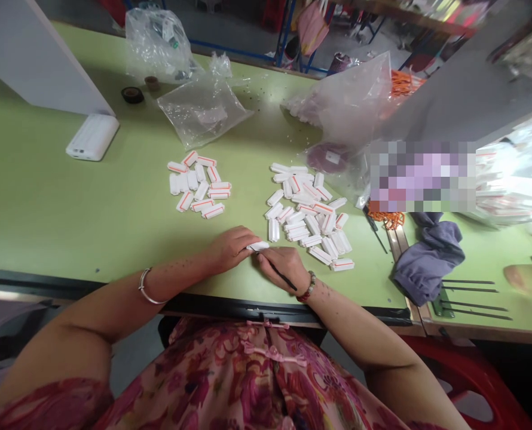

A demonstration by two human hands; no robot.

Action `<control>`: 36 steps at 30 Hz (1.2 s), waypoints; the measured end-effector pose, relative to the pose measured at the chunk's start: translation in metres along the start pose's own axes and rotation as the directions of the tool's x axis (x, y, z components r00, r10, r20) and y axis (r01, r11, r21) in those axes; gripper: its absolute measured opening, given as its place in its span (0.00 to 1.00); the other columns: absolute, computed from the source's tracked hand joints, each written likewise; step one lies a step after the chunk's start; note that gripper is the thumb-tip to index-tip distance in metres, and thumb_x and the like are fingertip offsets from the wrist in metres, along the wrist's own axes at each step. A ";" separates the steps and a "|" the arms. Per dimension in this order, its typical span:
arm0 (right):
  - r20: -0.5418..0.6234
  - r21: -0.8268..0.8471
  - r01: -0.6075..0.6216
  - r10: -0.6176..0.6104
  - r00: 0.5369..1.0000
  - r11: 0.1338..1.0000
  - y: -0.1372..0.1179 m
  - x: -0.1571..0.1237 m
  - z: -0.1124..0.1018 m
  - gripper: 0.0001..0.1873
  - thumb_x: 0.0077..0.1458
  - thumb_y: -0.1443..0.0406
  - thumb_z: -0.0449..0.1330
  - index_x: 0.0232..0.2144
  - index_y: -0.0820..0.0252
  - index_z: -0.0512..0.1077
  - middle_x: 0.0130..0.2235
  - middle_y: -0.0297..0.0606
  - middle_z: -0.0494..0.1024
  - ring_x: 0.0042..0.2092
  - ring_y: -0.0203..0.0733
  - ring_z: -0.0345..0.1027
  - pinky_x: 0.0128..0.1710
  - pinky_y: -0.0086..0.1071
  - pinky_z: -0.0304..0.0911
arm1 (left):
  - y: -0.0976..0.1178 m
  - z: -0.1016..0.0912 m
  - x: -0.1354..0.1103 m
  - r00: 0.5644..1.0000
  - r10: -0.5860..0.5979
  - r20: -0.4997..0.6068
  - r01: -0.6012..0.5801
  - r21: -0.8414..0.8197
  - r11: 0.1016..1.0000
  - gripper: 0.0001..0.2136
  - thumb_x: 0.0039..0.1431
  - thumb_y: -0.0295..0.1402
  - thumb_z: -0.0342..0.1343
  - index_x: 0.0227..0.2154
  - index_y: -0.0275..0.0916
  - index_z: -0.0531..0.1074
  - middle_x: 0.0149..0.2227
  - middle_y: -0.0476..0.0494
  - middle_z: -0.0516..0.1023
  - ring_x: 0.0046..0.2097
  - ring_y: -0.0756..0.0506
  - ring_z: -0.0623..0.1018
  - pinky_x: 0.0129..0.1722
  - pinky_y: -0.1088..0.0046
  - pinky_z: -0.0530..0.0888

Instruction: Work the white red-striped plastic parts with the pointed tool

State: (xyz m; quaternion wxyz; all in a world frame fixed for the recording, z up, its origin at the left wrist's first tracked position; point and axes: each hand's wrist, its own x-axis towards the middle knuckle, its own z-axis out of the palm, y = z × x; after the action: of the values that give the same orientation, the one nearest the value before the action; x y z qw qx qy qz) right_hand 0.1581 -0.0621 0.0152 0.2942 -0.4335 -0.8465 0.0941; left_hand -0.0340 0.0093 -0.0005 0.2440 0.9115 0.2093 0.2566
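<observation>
Near the front edge of the green table, my left hand [231,248] pinches a small white plastic piece [260,245] by one end. My right hand [289,267] grips a thin, dark, pointed tool [284,277] like tweezers, its tip at the white piece; the exact kind is unclear. Beyond my right hand lies a loose spread of similar white pieces [312,225], some with an orange-red stripe. A smaller group of the same pieces [202,207] lies beyond my left hand.
Clear plastic bags [205,110] lie at the back, with black tape [133,95] beside them. A white box-shaped device [92,137] stands at left. Toward the right are a large clear bag [351,95], orange cords [386,218], a grey-purple cloth [430,254] and dark thin rods [474,307].
</observation>
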 end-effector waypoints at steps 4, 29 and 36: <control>-0.008 0.027 0.001 -0.001 1.000 1.000 0.004 -0.002 0.000 0.18 0.66 0.64 0.45 0.27 0.60 0.68 0.21 0.31 0.68 0.22 0.32 0.58 0.27 0.29 0.52 | 0.001 0.001 0.000 0.998 -0.051 -0.045 0.050 -0.024 0.998 0.12 0.67 0.35 0.48 0.44 0.36 0.72 0.39 0.41 0.77 0.41 0.46 0.74 0.42 0.71 0.72; -0.009 -0.027 -0.067 0.067 0.998 0.997 0.013 -0.004 -0.005 0.19 0.66 0.64 0.45 0.24 0.59 0.66 0.20 0.32 0.68 0.22 0.32 0.58 0.26 0.29 0.51 | -0.007 0.000 -0.003 0.987 -0.078 -0.137 0.080 0.009 0.997 0.11 0.66 0.36 0.49 0.44 0.37 0.73 0.38 0.41 0.77 0.41 0.46 0.75 0.41 0.70 0.72; -0.019 -0.073 -0.109 0.108 0.994 0.991 0.007 -0.002 -0.002 0.20 0.65 0.64 0.46 0.22 0.59 0.66 0.19 0.32 0.68 0.21 0.32 0.58 0.27 0.29 0.51 | -0.007 -0.003 -0.002 0.995 0.004 -0.099 0.008 0.122 0.992 0.13 0.68 0.36 0.45 0.45 0.35 0.71 0.38 0.39 0.77 0.41 0.45 0.73 0.41 0.68 0.71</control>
State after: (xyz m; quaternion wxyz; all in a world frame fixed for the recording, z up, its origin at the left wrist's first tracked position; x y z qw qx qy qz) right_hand 0.1650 -0.0594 0.0136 0.2787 -0.4901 -0.8224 0.0756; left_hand -0.0392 0.0148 -0.0035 0.1771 0.9107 0.2374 0.2877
